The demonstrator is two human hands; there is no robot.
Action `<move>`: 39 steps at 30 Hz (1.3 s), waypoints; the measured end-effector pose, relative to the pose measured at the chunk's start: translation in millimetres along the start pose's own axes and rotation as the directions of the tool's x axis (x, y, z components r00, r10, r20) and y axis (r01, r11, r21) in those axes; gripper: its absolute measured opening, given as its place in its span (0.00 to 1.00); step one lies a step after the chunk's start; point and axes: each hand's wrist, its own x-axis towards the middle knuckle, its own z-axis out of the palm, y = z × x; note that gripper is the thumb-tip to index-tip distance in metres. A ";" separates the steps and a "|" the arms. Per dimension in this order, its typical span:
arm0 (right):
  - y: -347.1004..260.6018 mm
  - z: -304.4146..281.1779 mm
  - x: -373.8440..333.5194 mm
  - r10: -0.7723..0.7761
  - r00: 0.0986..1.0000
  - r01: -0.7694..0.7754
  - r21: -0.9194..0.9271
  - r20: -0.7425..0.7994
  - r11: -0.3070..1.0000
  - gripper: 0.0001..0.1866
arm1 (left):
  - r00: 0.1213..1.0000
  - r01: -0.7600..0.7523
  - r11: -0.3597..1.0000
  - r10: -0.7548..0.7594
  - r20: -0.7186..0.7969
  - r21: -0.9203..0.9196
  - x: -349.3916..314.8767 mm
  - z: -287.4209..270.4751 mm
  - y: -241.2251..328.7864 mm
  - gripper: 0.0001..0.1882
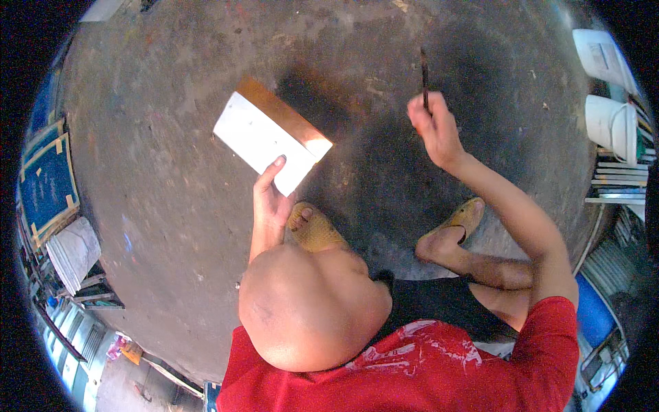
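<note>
My left hand (273, 196) grips the near end of a box-shaped piece (257, 130), its thumb lying on the bright white face. The piece's other visible side is coppery brown, with a shiny patch at the right end. It is held tilted above the floor, just beyond my left foot. Out to the right, my right hand (434, 127) is closed round a thin dark stick (425, 72) that points away from me. The stick's exact kind cannot be made out. My two hands are well apart.
I squat on a stained grey concrete floor (158, 178), wearing yellow slip-on shoes (470, 216). On the left are a blue taped frame (51, 182) and a white bucket (74, 253). On the right stand white buckets (607, 127), stacked boards (618, 180) and a blue panel (594, 312).
</note>
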 end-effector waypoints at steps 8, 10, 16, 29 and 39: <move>-11.7 61.2 74.0 -0.328 0.751 0.428 0.044 -0.572 0.903 0.07 | 0.987 -0.147 0.973 0.155 -0.030 0.180 -14.1 31.5 -6.0 0.30; 17.6 77.2 54.8 -0.150 0.919 0.152 -0.025 -0.364 0.988 0.04 | 0.991 -0.133 0.981 0.136 -0.012 0.141 -11.9 32.7 -13.4 0.27; 37.0 90.1 54.1 -0.059 0.950 0.052 -0.034 -0.306 0.998 0.07 | 0.984 -0.173 0.970 0.177 -0.007 0.169 -13.2 39.4 -12.8 0.26; 44.6 91.8 34.6 -0.009 0.965 -0.022 -0.113 -0.264 0.993 0.08 | 0.936 -0.329 0.936 0.341 -0.090 0.124 -14.9 48.3 -14.4 0.22; -70.4 22.8 32.7 0.326 0.894 -0.433 0.406 0.307 0.805 0.21 | 0.768 -0.614 0.772 0.633 -0.099 0.165 -8.8 65.9 9.5 0.20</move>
